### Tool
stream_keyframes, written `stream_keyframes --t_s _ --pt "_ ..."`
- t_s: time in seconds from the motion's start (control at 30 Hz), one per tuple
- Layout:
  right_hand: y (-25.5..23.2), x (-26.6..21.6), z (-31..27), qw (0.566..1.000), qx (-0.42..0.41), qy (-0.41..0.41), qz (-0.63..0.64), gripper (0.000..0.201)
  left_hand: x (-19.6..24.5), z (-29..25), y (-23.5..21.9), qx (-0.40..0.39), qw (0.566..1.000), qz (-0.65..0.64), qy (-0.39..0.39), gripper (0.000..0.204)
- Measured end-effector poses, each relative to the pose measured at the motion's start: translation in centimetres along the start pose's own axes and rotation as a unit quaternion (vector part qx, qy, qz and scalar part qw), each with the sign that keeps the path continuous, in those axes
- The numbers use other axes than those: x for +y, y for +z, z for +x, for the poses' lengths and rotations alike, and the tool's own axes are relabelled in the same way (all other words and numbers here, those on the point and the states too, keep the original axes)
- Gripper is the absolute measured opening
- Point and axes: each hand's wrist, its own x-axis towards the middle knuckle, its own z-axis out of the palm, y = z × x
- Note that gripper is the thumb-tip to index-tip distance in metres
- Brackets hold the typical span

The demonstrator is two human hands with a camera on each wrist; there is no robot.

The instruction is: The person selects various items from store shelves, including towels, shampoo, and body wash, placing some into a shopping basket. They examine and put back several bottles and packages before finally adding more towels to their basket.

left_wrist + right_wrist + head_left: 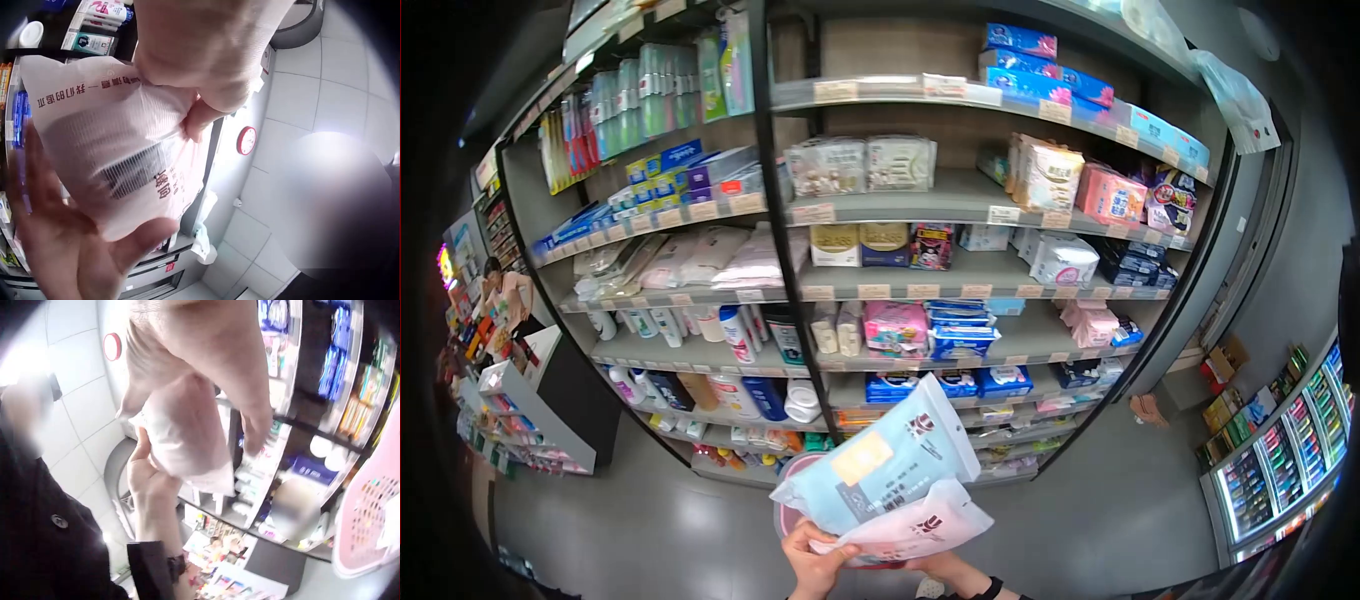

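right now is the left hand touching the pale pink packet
Touching: the head view shows the left hand gripping the pale pink packet, thumb lying over its left end.

Packaged goods (902, 163) on grey shelves (965, 195)

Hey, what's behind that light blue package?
Part of a pink basket and stocked shelves show past the light blue package's edges; whatever it directly covers is hidden.

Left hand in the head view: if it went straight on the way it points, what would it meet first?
Beyond the pale pink package that it grips, the left hand would probably meet the light blue package first, just above in the picture; depth between them is unclear.
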Motion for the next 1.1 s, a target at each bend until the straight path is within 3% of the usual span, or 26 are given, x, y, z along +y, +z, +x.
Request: stream_keyframes --t_s 0.03,0.13,0.2,0.23,0.3,0.33,0.4,0.47,0.5,0.53,0.63,0.77,0.83,0.97,1.03,1.1 --pt "0.7 1.1 0.4 0.994 0.016 -0.024 0.106 0.064 0.8 -0.3 -0.8 -0.007 1.000 -0.020 -0.008 0.038" --pt "6.8 -1.5 2.1 0.982 0.043 -0.076 0.170 0.058 3.3 -0.4 -3.2 -0.007 0.998 -0.062 -0.003 0.048" --pt "8.5 -0.8 2.7 0.982 0.042 -0.068 0.170 0.056 5.5 -0.1 -5.5 -0.027 0.994 -0.098 -0.044 0.049" --pt "9.4 -0.4 3.2 0.982 0.046 -0.062 0.171 0.054 5.4 -0.1 -7.7 -0.025 0.994 -0.099 -0.037 0.049" --pt "11.2 0.6 5.1 0.985 0.029 -0.050 0.163 0.054 4.2 -0.6 -13.6 -0.049 0.963 -0.216 -0.151 0.052" --pt "12.3 1.1 5.9 0.986 0.020 -0.038 0.158 0.054 3.8 -0.7 -15.9 -0.047 0.965 -0.216 -0.144 0.052" --pt "14.6 2.3 7.4 0.989 0.003 -0.011 0.149 0.055 3.5 -0.6 -20.0 -0.155 0.923 -0.301 -0.184 0.039" --pt "16.6 3.6 8.8 0.990 -0.014 0.017 0.140 0.055 3.8 -0.6 -23.2 -0.117 0.936 -0.261 -0.206 0.035" --pt "17.6 4.2 9.4 0.990 -0.022 0.032 0.136 0.055 2.1 -0.9 -26.0 -0.106 0.924 -0.259 -0.260 0.034" --pt "18.5 4.7 10.1 0.990 -0.031 0.046 0.131 0.055 2.5 -0.5 -27.3 -0.095 0.909 -0.257 -0.313 0.034" --pt "21.1 5.6 12.0 0.988 -0.057 0.090 0.115 0.055 6.0 -0.3 -29.0 -0.105 0.904 -0.221 -0.351 0.032" --pt "24.6 7.0 13.0 0.978 -0.085 0.159 0.103 0.056 6.6 -0.5 -30.8 -0.049 0.933 -0.168 -0.315 0.039" --pt "26.0 7.0 14.0 0.973 -0.100 0.186 0.091 0.056 6.7 0.0 -32.2 -0.106 0.919 -0.165 -0.341 0.050" --pt "28.3 7.6 16.6 0.961 -0.125 0.234 0.074 0.057 8.3 0.8 -34.6 -0.113 0.926 -0.191 -0.306 0.059" --pt "29.1 7.8 18.2 0.955 -0.135 0.257 0.065 0.057 8.9 0.9 -36.2 -0.030 0.956 -0.145 -0.253 0.063" --pt "29.7 8.2 19.9 0.947 -0.142 0.281 0.059 0.057 9.6 1.2 -38.6 -0.004 0.963 -0.090 -0.254 0.064"
